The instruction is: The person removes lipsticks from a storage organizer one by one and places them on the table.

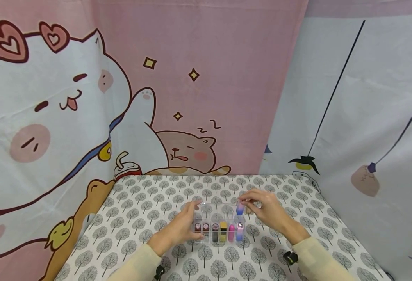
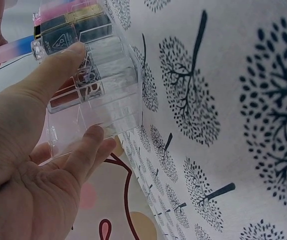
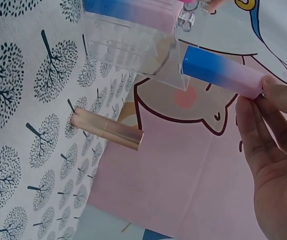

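A clear lipstick organizer point(image 1: 211, 214) stands on the tree-print cloth. My left hand point(image 1: 180, 224) grips its left end, thumb on the near side and fingers on the far side. Between thumb and fingertips, my right hand point(image 1: 267, 207) pinches the pink end of a pink-and-blue lipstick tube point(image 3: 223, 72). Its blue end points down over the organizer's far right corner. In the near row stand several lipsticks: dark ones at the left, a gold-and-black one point(image 1: 223, 231), a bright pink one point(image 1: 231, 233) and another pink-and-blue tube point(image 1: 239, 232).
A gold lipstick tube point(image 3: 107, 128) stands on the cloth beyond the organizer in the right wrist view; my right hand hides it in the head view. The table point(image 1: 139, 203) meets a cartoon-print curtain point(image 1: 198, 86) at the back.
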Tool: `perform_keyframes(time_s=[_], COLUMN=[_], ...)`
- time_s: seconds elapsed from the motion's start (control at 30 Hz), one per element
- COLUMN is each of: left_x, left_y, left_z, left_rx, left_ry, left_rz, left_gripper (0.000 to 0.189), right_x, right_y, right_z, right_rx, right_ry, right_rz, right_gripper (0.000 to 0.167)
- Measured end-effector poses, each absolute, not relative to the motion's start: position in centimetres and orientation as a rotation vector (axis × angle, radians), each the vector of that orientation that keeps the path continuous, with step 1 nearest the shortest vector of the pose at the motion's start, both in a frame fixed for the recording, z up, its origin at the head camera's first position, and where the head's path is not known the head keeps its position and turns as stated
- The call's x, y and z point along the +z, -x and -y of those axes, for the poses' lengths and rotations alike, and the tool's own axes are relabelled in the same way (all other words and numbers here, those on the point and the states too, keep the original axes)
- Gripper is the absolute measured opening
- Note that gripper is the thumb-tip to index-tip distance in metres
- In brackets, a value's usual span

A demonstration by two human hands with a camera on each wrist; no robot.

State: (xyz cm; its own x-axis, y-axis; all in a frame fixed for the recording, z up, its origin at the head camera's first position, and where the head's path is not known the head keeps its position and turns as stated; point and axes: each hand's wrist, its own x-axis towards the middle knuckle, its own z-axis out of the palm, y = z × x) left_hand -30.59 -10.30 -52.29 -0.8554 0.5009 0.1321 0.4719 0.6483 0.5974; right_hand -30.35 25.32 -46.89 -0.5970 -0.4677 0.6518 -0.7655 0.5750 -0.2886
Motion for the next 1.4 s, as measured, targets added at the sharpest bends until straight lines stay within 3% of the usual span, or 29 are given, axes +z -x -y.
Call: perform_keyframes(time_s=[0.33,1.4], left_x=[-52.3,-52.5], left_y=[30.6,30.7], left_z=[10.3,10.2], left_rx=[0.985,0.976], left_ry=[-0.839,-0.831], left_rz=[-2.821,-2.833], left_gripper=[0.128,0.128], right_x=[-46.5,-47.3], right_y=[30.8,32.9], right_z=[-26.1,-30.2], right_rx=[0.707,0.668], right_ry=[-0.945,-0.750], right_rz=[2.237,2.286], right_gripper=[0.040,0.030])
